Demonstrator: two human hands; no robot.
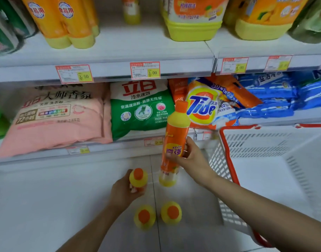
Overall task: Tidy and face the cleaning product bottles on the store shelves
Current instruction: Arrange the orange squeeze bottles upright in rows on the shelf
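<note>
Curled round the label of the KEON bottle point(176, 135), thumb and fingers both: the right hand point(189, 157). Bottle held near upright in the air, orange cap on top, yellow base below. Down-left of the KEON bottle, close to its base, the left hand point(124, 191), gripping the shoulder of a second bottle point(138, 177) seen from above. Further below, side by side on the white surface, a left standing bottle point(144, 217) and a right standing bottle point(171, 212), only caps and yellow shoulders showing.

Readable on the held label: "KEON", 奇强, "400" near the base. Behind its cap, a Tide bag point(203, 106); left of that, a green bag point(141, 110) marked 立白 冷水速效. Above, price tags reading 3.50 point(74, 74), 3.00 point(145, 70), 8.00 point(235, 65), fine print illegible.

Right of the KEON bottle, a white basket point(227, 142) with a red rim, cut off by the frame edge.
</note>
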